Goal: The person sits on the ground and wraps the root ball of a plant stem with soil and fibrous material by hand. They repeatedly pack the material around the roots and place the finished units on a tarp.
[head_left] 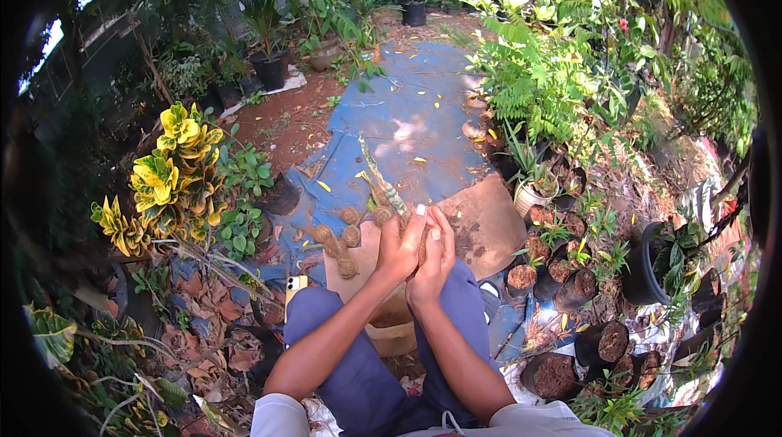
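Observation:
My left hand [396, 253] and my right hand [432, 264] are pressed together above my knees, both closed around the base of a plant cutting. The cutting [397, 201] has a narrow, mottled green leaf that points up and away to the left. Something brown, like a fibrous root ball, shows between my palms, though my fingers hide most of it. Several brown fibrous balls [346, 266] lie just left of my hands. Below them, a tan container [394, 339] with brown material inside stands between my legs.
Brown cardboard [493, 221] lies on a blue tarp [395, 103] ahead. Near my left knee is a phone [294, 284]. Several soil-filled black pots [554, 376] crowd the right side, with a larger black pot [643, 266] beyond. A yellow-green croton [159, 180] stands left.

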`<action>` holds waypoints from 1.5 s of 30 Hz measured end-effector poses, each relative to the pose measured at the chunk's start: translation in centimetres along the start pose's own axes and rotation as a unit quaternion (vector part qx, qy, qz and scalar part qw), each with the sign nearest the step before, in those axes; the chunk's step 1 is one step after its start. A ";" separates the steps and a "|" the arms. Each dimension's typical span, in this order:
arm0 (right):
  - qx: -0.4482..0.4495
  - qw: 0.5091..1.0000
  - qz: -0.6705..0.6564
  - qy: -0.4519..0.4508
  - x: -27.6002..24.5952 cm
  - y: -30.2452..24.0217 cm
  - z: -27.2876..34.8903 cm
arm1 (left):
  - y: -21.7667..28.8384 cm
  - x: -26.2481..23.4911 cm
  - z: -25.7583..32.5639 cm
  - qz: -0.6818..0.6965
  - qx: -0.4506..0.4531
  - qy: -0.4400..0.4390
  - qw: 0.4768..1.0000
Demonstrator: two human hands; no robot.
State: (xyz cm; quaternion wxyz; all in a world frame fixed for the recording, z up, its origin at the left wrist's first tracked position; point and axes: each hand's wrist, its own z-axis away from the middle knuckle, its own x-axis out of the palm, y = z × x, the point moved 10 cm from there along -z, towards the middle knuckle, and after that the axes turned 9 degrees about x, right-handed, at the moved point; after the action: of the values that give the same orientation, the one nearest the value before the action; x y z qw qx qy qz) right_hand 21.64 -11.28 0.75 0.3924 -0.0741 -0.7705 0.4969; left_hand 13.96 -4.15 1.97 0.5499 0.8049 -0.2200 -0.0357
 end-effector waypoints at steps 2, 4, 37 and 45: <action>-0.023 0.998 0.063 0.021 -0.5 -0.6 -0.1 | 0.1 0.3 -0.4 0.001 0.024 -0.025 0.999; -0.070 0.992 0.100 0.029 -0.5 -1.4 -0.3 | -0.4 0.3 -0.4 -0.017 0.025 -0.014 0.999; -0.095 0.991 0.093 -0.018 1.9 -4.4 -2.1 | 3.4 0.7 -1.3 0.028 -0.097 0.015 0.995; -0.202 0.964 0.163 -0.048 4.3 -5.9 -1.6 | 2.3 -0.2 -3.3 0.146 -0.140 0.014 0.979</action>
State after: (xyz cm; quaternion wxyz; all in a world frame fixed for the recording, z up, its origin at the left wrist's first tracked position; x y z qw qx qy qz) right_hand 21.41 -10.92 8.19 0.2451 -0.2524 -0.8505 0.3910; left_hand 14.09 -1.90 5.27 0.6593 0.6797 -0.3205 0.0262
